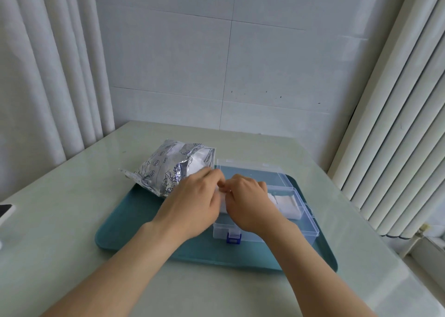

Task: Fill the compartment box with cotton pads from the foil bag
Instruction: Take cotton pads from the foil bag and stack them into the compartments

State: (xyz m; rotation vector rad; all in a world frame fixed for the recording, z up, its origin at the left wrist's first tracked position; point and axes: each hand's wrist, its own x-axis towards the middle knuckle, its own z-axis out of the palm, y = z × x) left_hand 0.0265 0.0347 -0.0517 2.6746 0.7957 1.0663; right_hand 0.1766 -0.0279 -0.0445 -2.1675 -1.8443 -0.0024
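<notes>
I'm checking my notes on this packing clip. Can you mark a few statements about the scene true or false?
1. The foil bag lies left of the compartment box. True.
2. The box's lid is closed. False: it lies open behind the box.
3. The left hand and the right hand both hold cotton pads over the box. True.
4. The latch is red. False: it is blue.
5. The box stands directly on the table. False: it stands on the teal tray.

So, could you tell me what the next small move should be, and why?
Probably press the cotton pads that the left hand and right hand pinch down into the compartment box, next to the stack lying in its back row.
</notes>
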